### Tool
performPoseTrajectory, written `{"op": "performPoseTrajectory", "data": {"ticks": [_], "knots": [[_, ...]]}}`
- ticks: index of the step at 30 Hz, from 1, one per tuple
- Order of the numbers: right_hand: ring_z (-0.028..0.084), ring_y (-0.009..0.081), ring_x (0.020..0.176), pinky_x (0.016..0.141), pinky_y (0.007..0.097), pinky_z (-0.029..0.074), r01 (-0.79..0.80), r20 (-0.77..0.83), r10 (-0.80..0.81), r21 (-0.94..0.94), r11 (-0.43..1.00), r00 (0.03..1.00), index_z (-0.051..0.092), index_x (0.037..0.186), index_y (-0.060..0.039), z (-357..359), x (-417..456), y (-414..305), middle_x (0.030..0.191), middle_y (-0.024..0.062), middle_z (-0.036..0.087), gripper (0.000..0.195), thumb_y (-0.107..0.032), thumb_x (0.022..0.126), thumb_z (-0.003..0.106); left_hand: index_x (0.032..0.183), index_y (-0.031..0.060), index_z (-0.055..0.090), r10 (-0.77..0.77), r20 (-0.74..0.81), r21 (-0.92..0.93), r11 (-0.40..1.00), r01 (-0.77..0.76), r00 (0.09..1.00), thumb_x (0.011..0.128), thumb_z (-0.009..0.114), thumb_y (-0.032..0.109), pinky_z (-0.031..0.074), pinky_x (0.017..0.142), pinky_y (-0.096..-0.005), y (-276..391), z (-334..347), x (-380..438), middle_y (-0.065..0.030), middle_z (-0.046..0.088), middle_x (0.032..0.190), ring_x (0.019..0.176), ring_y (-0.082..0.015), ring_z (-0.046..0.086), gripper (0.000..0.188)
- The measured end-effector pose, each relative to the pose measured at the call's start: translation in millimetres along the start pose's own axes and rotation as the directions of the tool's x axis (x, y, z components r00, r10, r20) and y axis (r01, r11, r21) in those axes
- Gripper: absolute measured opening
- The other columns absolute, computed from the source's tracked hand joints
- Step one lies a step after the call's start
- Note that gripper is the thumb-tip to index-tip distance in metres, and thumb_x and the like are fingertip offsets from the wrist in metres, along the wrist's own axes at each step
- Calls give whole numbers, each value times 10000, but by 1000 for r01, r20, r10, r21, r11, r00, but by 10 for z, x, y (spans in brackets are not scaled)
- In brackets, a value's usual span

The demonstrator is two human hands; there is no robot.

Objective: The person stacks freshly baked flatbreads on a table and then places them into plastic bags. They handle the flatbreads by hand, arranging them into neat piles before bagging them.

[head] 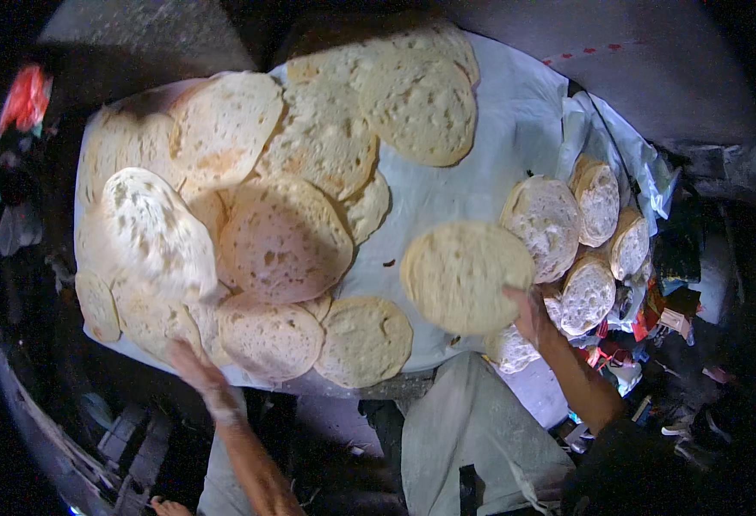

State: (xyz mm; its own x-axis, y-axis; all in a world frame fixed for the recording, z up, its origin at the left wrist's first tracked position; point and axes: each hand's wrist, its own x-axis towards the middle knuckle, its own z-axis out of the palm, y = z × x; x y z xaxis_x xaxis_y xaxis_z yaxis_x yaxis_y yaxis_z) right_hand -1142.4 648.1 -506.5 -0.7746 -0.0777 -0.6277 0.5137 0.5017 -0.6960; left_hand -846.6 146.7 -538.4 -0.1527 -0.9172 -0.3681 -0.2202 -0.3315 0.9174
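My right hand (530, 317) grips the right edge of a round flatbread (465, 277), blurred and tilted over the bare part of the sheet. Several stacked flatbreads (541, 226) stand just beyond that hand. At the table's near left edge, my left hand (196, 364) is at a pale flatbread (152, 316); blur hides its fingers, so its grip is unclear. Above it, a brightly lit white flatbread (158, 226) has a blurred lower edge. Overlapping flatbreads, among them a browned one (281, 242) in shadow, cover the left and middle.
A pale plastic sheet (442, 193) lies under the bread. Grey cloth (474, 432) hangs at the near edge. Coloured litter (610, 355) lies at the lower right, a red plastic piece (24, 103) at the far left. A bare foot (170, 507) shows at the bottom left.
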Motion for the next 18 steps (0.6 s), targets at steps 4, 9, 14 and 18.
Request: {"op": "performPoseTrajectory", "data": {"ticks": [4, 9, 14, 18], "knots": [[641, 286, 947, 893, 414, 485, 243, 154, -203, -317, 917, 967, 600, 1163, 71, 79, -169, -585, 1064, 188, 668, 418, -188, 852, 707, 1506, -41, 146, -293, -118, 136, 942, 308, 949, 990, 534, 324, 334, 1090, -427, -1936, -856, -622, -213, 315, 1502, 1318, -303, 390, 741], [515, 284, 1185, 1041, 394, 380, 547, 485, -263, -659, 517, 834, 547, 1309, -8, -119, 1261, -1030, 1294, 154, 545, 492, -296, 916, 616, 1500, -20, 208, -361, -308, 174, 888, 425, 880, 960, 586, 329, 412, 1033, -465, -1694, -186, -867, -238, 415, 1439, 1227, -356, 509, 746], [525, 273, 1202, 1019, 366, 385, 56, 131, -67, 93, 994, 989, 576, 1279, 4, 592, 2995, -1523, 1284, 149, 590, 628, -383, 806, 719, 1468, 37, 333, -611, 10, -358, 737, 573, 792, 976, 554, 372, 468, 1020, -485, -1316, -377, -901, -217, 474, 1413, 1221, -347, 545, 635], [561, 245, 1116, 985, 358, 403, 9, -26, -6, 106, 994, 1000, 565, 1277, 6, 863, 2965, -1560, 1217, 117, 621, 632, -335, 778, 751, 1440, -12, 359, -466, -5, -289, 848, 445, 885, 1006, 508, 284, 508, 980, -456, -819, -141, -1363, -212, 501, 1357, 1203, -333, 544, 547]]}}
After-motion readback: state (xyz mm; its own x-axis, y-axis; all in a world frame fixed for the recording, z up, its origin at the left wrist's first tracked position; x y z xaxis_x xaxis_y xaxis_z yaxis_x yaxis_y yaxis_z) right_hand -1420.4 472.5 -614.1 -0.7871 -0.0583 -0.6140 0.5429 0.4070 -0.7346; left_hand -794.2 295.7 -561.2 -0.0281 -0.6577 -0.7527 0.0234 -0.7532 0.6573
